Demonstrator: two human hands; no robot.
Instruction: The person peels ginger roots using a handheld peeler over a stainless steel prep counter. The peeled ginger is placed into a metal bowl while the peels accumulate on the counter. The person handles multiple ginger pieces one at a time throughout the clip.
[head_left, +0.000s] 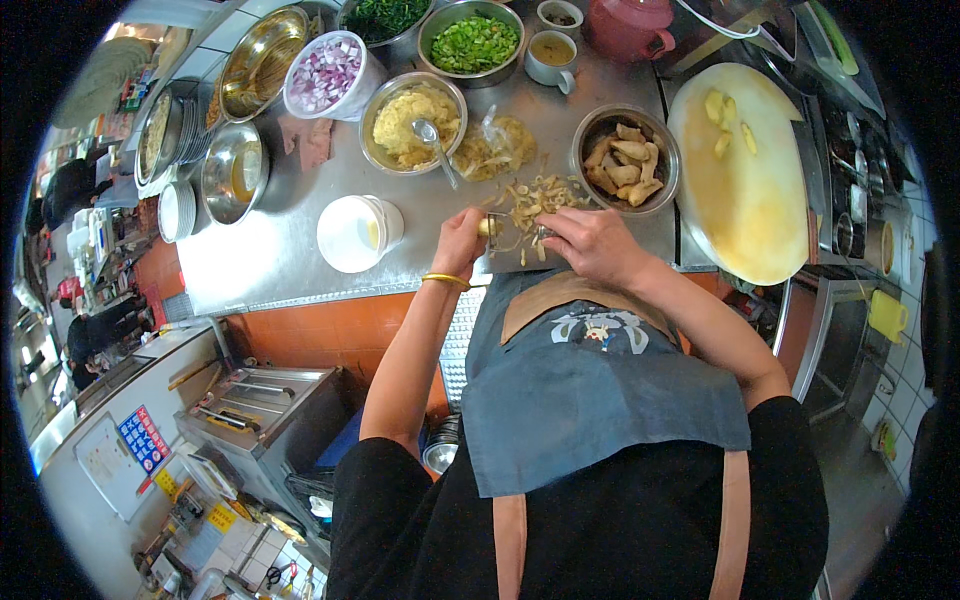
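Note:
My left hand (457, 246) grips a partly peeled piece of ginger (486, 226) above the steel counter. In my right hand (600, 241) is a peeler (493, 231), its head against the ginger and most of its handle hidden by my fingers. A pile of peel shavings (541, 196) lies just beyond both hands. Unpeeled ginger fills a steel bowl (583, 191) past my right hand. To the left of my left hand, a white plastic tub (341, 244) holds something pale yellow.
Behind the shavings sit a tied plastic bag (499, 146) and a steel bowl (367, 146) of yellow mince with a spoon. Diced purple onion (326, 67) and chopped greens (476, 45) stand farther back. At right, a white cutting board (739, 202) carries several peeled ginger pieces (720, 112).

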